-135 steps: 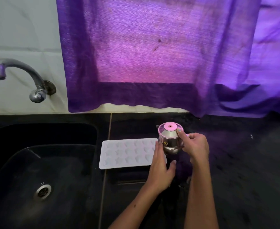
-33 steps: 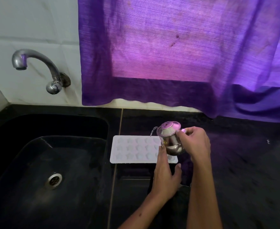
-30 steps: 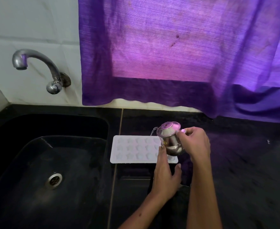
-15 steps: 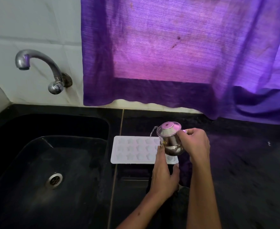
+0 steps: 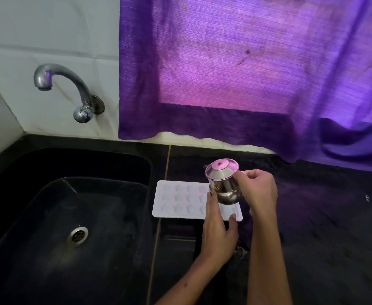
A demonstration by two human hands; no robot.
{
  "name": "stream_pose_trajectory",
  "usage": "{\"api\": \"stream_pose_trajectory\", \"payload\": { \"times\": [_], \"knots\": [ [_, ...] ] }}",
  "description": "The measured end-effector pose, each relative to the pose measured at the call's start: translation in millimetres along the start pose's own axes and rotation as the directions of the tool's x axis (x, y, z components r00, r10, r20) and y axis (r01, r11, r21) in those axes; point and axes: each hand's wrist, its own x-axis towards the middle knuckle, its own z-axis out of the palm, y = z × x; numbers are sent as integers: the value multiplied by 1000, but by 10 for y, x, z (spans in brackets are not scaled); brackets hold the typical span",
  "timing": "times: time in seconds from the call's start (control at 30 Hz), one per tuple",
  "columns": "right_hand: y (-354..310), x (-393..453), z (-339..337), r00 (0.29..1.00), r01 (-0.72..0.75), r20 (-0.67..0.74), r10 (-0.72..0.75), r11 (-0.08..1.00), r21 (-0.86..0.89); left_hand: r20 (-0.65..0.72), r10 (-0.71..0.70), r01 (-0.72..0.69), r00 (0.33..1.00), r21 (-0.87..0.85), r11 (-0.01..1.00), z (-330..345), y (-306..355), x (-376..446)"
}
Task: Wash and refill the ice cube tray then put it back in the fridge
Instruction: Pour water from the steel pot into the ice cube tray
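You face a black stone worktop (image 5: 312,227) with a black sink (image 5: 48,216) sunk into its left end, a chrome tap (image 5: 70,84) on the white tiled wall (image 5: 48,29), and a backlit purple curtain (image 5: 235,62) hanging to the worktop's back edge.

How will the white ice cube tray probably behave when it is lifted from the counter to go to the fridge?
The ice cube tray looks thin and flat, so it may flex when lifted. Its shallow star moulds, if filled, could spill at a small tilt. It lies on the dark counter, which may be wet near the sink, so it may slide; both hands seem wise.
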Motion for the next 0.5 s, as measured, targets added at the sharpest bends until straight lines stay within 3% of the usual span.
{"api": "stream_pose_trajectory", "payload": {
  "times": [0.5],
  "knots": [
    [-7, -47, 30, 999, 30, 39, -26, 992, -121, -7, -39, 39, 999, -19, 999, -8, -17, -47]
  ]
}}
